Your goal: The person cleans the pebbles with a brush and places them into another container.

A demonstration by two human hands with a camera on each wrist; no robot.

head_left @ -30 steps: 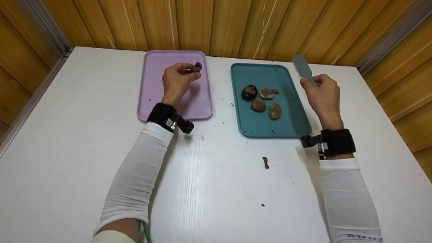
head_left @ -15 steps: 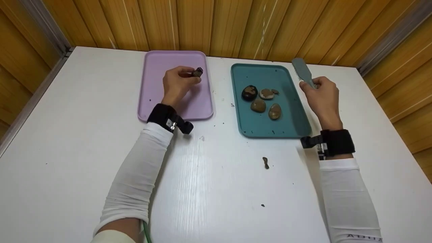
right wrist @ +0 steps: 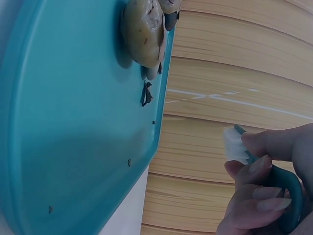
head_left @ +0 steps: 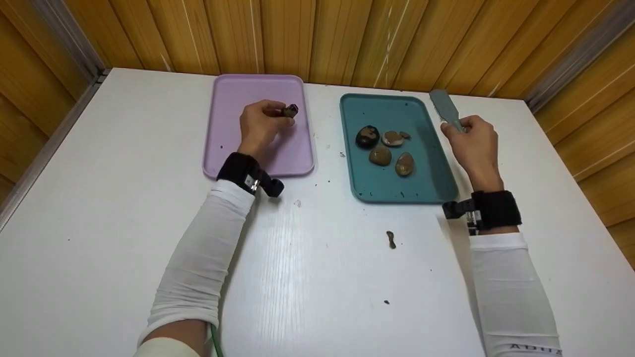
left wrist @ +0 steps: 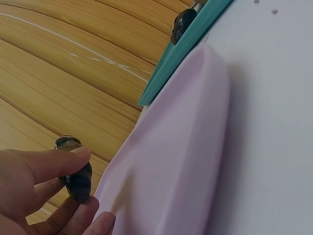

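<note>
My left hand (head_left: 260,124) hovers over the lilac tray (head_left: 233,99) and pinches a small dark stone (head_left: 289,111) between thumb and fingers; the left wrist view shows the glossy stone (left wrist: 78,178) close up, just above the tray (left wrist: 176,161). My right hand (head_left: 471,141) grips the handle of a grey-green brush (head_left: 445,107) beside the right edge of the teal tray (head_left: 426,173); its white bristles (right wrist: 234,145) show in the right wrist view. Several muddy brown stones (head_left: 387,146) lie in the teal tray, one dark (head_left: 367,136).
Both trays sit on a white table (head_left: 99,223) against a wood-panel wall (head_left: 317,34). A smear of mud (head_left: 390,239) and small dirt specks dot the tabletop near the teal tray. Metal rails run along the left and right table edges.
My left hand has lowered the dark stone slightly toward the lilac tray. My right hand with the brush has sunk a little and drifted down beside the teal tray.
</note>
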